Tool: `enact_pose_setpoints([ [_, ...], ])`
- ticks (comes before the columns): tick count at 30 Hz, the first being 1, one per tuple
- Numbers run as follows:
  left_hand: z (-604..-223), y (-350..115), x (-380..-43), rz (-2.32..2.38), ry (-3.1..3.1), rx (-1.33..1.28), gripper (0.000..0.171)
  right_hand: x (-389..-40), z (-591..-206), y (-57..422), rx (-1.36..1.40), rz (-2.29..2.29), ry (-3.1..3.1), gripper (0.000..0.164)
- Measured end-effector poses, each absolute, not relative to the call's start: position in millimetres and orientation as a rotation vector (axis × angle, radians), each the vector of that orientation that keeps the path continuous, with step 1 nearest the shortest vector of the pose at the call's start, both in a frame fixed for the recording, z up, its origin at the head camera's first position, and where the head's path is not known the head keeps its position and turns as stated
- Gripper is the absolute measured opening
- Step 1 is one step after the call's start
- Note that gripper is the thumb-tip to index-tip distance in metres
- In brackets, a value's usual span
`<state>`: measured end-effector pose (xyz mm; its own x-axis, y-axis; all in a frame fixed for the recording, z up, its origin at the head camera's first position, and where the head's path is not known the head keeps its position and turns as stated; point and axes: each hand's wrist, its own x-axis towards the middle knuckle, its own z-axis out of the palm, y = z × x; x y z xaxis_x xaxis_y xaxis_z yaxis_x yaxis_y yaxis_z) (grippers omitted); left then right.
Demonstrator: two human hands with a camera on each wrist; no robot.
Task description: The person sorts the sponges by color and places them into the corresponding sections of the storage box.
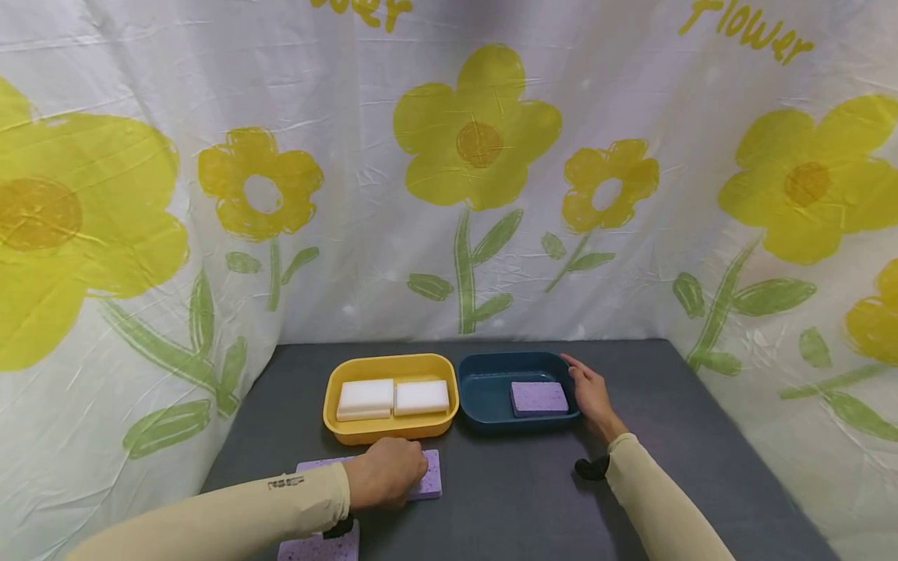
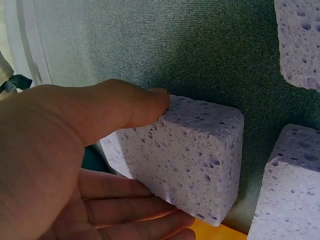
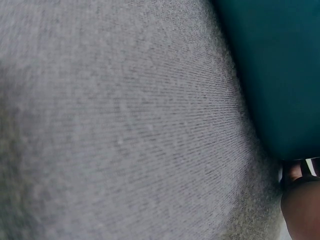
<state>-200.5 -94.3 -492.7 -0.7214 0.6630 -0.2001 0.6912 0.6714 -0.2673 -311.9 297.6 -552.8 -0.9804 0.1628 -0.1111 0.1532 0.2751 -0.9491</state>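
Note:
My left hand (image 1: 388,472) is at the near side of the yellow tray (image 1: 452,425) and pinches a purple speckled sponge (image 2: 185,155). In the left wrist view the thumb lies on one edge and the fingers on the opposite side. Another purple sponge (image 1: 319,466) is partly hidden behind that hand, and a further purple sponge (image 1: 319,547) lies nearer, cut by the frame's bottom. At the dark blue tray (image 1: 484,426), my right hand (image 1: 592,397) touches the right end with extended fingers. One purple sponge (image 1: 539,398) lies inside this tray, toward its right.
Two white sponges (image 1: 365,396) lie side by side in the yellow tray. Both trays stand next to each other on the dark grey table (image 1: 519,499). A white curtain (image 1: 358,273) printed with yellow flowers rises behind the table and along both sides.

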Motion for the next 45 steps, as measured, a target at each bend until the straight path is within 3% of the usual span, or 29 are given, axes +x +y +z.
enact_pose_setpoints([
  [25, -497, -94, -200, -0.217, 2.75, 1.133, 0.025, -311, -554, 300, -0.289, 1.878, -2.5, 0.051],
  [45, -454, -53, -204, -0.24, 2.818, 1.425, 0.055, -311, -553, 299, -0.277, 1.893, -2.485, 0.05],
])
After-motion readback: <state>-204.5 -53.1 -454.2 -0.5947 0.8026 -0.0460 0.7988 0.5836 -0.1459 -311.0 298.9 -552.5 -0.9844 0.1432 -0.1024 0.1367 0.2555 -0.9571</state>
